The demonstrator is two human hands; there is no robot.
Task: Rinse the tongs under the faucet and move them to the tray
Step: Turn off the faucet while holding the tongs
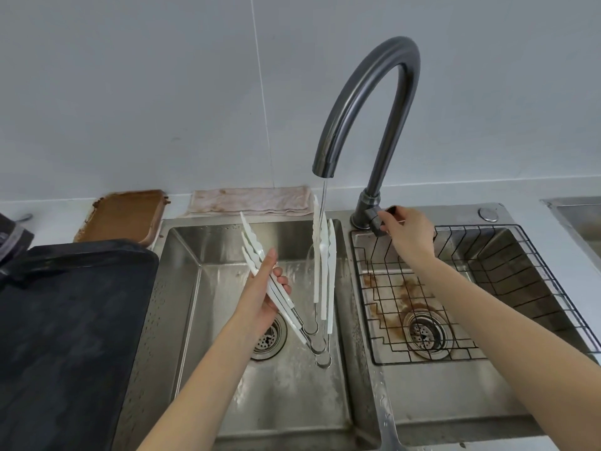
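Note:
My left hand (265, 288) grips the left arms of several white tongs (322, 265) over the left sink basin (182, 288). The tongs spread open in a V, hinge loops down, tips up. Their right arms stand under a thin stream of water from the dark curved faucet (364, 102). My right hand (408, 234) rests closed on the faucet handle (374, 219) at the base. A large black tray (71, 336) lies on the counter left of the sink.
The right basin (520, 255) holds a black wire rack (406, 288) over a rust-stained bottom. A brown-stained dish (123, 216) and a stained folded cloth (250, 200) lie behind the left basin. A dark object (13, 239) sits at the far left edge.

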